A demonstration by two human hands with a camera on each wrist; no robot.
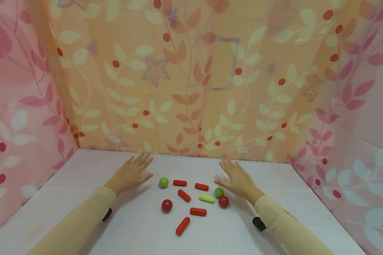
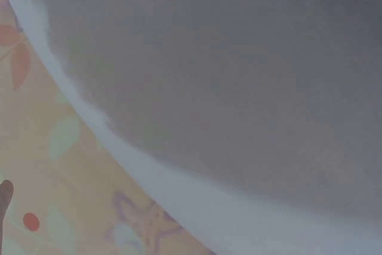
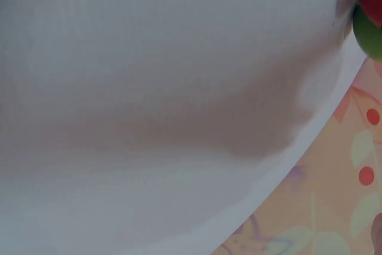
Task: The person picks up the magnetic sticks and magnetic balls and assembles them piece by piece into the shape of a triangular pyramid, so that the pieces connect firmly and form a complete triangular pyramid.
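red stick (image 1: 183, 226) closest, well short of fingertips | red ball (image 1: 223, 202) and green ball (image 1: 219, 192) just this side of right hand (image 1: 238, 180), fingers straight, bit apart | other green ball (image 1: 164, 182) just off the thumb of left hand (image 1: 131, 174), fingers fanned out btw | leafy curtain (image 1: 191, 78) way past fingertips

An orange leaf-printed fabric sheet (image 1: 191, 81) hangs along the far edge of the flat white tabletop (image 1: 140, 233). Pink leaf-printed fabric panels (image 1: 16, 106) stand left and right.

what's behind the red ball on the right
A green ball, just beyond it in the head view. The red ball covers part of its lower edge, so that part cannot be seen.
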